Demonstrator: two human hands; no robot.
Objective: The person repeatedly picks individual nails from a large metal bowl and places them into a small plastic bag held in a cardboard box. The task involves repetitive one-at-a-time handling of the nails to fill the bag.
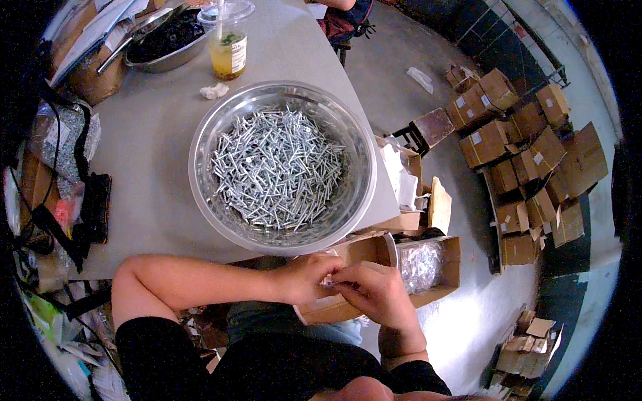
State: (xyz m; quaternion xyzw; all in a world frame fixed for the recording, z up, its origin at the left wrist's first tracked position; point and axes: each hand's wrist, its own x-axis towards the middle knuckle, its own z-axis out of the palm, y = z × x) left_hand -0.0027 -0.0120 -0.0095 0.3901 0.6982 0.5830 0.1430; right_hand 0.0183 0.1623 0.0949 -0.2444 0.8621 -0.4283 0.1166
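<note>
Hands: left hand [304,277] and right hand [374,294] meet fingertip to fingertip just below the table's near edge, both curled narrow around a small clear plastic bag [330,279]; little of the bag shows between the fingers, and what is inside it I cannot tell.
Bag's place: pinched between the two hands, above the open box and just under the rim of the big bowl.
Box under the hands: an open cardboard box [364,250] lies directly beneath and behind the hands, its flaps spread; to the right of the right hand its other half holds a heap of filled clear packets [420,265].
Big bowl: a wide steel bowl [200,144] stands on the grey table [154,154] just beyond the hands, close to the table's edge, filled with a heap of silver screws [277,167].
Right of the bowl: another open carton [401,177] with white plastic in it, beyond the right hand.
Far table: a plastic cup [229,47] of yellow drink with a lid and straw, and left of it a second metal bowl [164,43] holding dark parts.
Floor, far right: a jumble of stacked brown cartons [528,154], well apart from the hands.
</note>
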